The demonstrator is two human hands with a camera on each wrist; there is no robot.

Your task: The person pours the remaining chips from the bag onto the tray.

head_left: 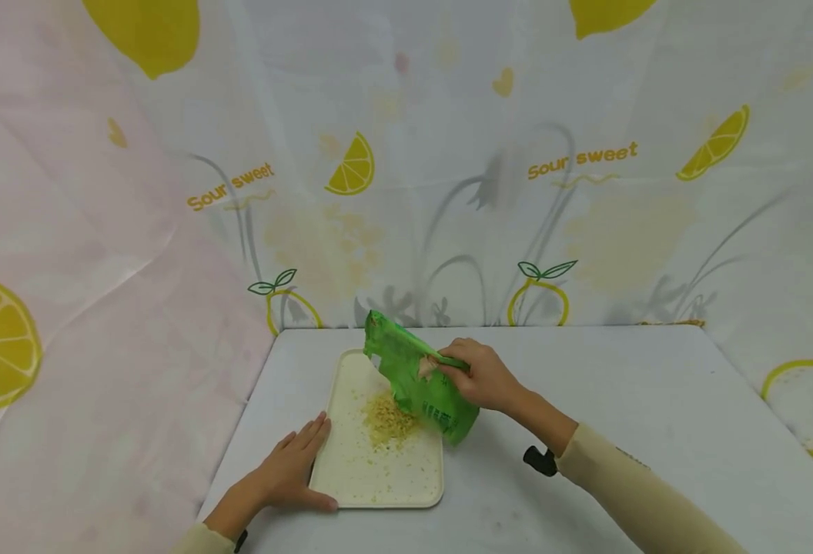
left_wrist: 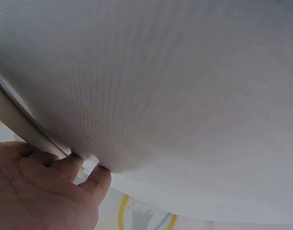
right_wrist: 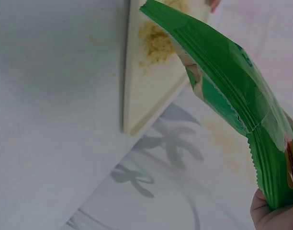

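Note:
In the head view my right hand (head_left: 487,377) grips a green plastic snack bag (head_left: 412,377) by its edge. The bag is tilted over a cream rectangular tray (head_left: 393,488), with its torn side towards the tray. Yellow crumbs (head_left: 384,422) lie in a small heap on the tray, with bits scattered around. My left hand (head_left: 287,471) rests at the tray's left edge, fingers extended and thumb near the front corner. In the left wrist view, fingertips of the left hand (left_wrist: 50,191) touch the white surface beside the tray's side (left_wrist: 17,115). The bag's inside is hidden.
The tray stands on a white tabletop (head_left: 628,415). A lemon-printed cloth (head_left: 420,231) hangs behind the table, and a pinkish cloth (head_left: 102,369) hangs at the left. A black strap piece (head_left: 540,460) sits at my right wrist.

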